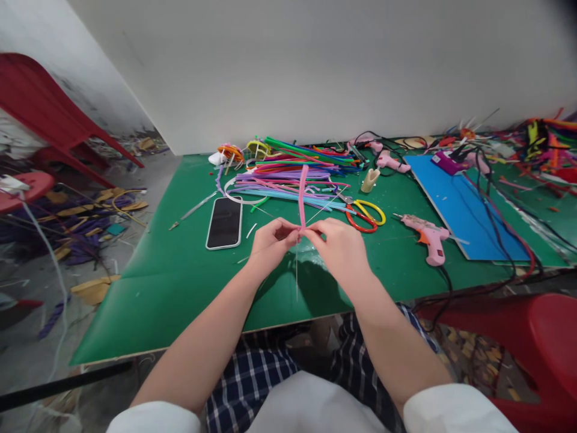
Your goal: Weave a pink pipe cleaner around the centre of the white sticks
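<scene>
My left hand (274, 239) and my right hand (337, 243) meet over the middle of the table, thumbs and forefingers pinched together. Between them they hold the lower end of a pink pipe cleaner (302, 195), which stands nearly upright. Thin wire-like strands stick out around the fingertips, one hanging down toward me; where they join is hidden by my fingers. Just beyond my hands lies a bundle of purple, pink and light blue pipe cleaners (270, 184). Scissors (366, 216) with red and yellow handles rest to the right of it.
A smartphone (224, 222) lies left of my hands on the green table (189, 300). To the right are a pink glue gun (428, 236) with its cable and a blue board (469, 210). More pipe cleaners and cables line the back. A red stool (552, 337) stands at the right.
</scene>
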The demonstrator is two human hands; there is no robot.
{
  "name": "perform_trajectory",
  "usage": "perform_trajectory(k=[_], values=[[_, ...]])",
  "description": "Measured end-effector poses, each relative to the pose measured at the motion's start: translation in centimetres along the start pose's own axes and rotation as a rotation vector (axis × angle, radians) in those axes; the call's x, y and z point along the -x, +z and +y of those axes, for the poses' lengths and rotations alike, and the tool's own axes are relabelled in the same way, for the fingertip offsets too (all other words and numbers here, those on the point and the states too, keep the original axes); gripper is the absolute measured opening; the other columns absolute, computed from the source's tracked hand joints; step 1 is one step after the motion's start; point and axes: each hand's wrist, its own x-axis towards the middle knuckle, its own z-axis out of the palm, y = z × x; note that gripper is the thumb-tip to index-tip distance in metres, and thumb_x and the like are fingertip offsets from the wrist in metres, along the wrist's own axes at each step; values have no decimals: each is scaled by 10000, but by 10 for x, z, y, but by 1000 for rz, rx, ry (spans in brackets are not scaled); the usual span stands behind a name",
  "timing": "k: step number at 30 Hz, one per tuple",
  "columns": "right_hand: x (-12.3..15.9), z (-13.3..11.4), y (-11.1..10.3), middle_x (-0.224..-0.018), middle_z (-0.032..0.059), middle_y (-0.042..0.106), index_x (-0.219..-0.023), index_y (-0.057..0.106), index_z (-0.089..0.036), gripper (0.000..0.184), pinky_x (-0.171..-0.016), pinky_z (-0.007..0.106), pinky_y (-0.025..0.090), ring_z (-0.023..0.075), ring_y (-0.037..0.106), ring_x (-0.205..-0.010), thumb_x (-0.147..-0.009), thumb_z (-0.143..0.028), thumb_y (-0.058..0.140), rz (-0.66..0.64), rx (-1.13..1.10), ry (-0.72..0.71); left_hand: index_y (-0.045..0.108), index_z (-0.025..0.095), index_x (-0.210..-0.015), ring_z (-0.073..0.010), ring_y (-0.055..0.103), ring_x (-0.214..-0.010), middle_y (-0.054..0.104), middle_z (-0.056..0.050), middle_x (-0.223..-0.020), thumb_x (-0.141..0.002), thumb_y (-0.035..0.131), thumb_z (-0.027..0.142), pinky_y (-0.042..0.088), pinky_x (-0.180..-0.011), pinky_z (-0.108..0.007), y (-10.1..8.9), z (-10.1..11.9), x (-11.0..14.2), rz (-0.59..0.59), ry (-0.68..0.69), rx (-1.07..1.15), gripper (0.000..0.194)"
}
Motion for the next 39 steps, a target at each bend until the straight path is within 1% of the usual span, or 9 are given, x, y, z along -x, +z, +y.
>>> perform_trajectory(k=[4,9,11,14,16,19,26,33,39], values=[[7,9,-49,-732,5,674,-795,679,-222,180,-570,247,421,135,596,-638,-771,-363,571,-85,-228,-36,603,142,-737,-139,616,-601,647,-19,-647,-636,690,311,508,-588,-278,-3,9,0,-239,-232,116,216],[16,29,-88,-607,0,628,-831,675,-194,202,-399,216,354,90,507,-458,-773,-358,572,140,-394,61,587,129,-723,-133,621,-601,646,-24,-657,-619,716,309,509,-588,-269,1,12,4,-361,-344,141,245],[18,30,-89,-704,16,639,-867,671,-206,174,-441,232,404,111,550,-546,-773,-323,583,252,-375,-24,581,129,-716,-130,620,-600,641,-22,-648,-628,712,300,506,-581,-262,4,11,5,-393,-365,118,233],[16,26,-86,-984,43,625,-940,660,-250,177,-723,330,488,189,578,-907,-783,-233,579,363,-192,-247,571,131,-711,-119,611,-593,635,-19,-640,-648,698,283,500,-570,-248,9,9,8,-485,-386,82,208],[13,23,-82,-1125,40,577,-1043,619,-280,261,-887,395,436,212,505,-1075,-809,-194,539,320,-64,-355,567,131,-713,-113,605,-593,634,-19,-641,-660,688,272,499,-575,-245,12,7,10,-553,-391,76,193],[8,23,-77,-1224,48,518,-1178,527,-271,349,-976,423,379,213,431,-1171,-840,-193,490,187,35,-412,568,128,-719,-107,603,-583,636,-20,-642,-666,683,260,496,-573,-236,16,4,13,-612,-395,78,183],[5,29,-67,-1202,50,539,-1124,575,-228,299,-1000,430,350,231,358,-1231,-859,-180,446,61,149,-411,585,127,-748,-100,604,-588,646,-28,-680,-696,655,256,481,-563,-215,22,-4,16,-703,-385,53,157],[3,31,-73,-929,37,641,-810,644,-204,167,-929,385,399,208,491,-1060,-842,-181,482,28,82,-442,591,136,-752,-103,614,-602,656,-23,-681,-696,653,241,490,-574,-218,22,0,17,-700,-412,55,134],[7,48,-88,-926,42,625,-816,632,-195,140,-843,341,412,186,534,-944,-835,-236,499,9,38,-240,579,131,-759,-111,619,-614,660,-32,-694,-693,669,252,506,-605,-250,19,3,17,-737,-394,153,165]])
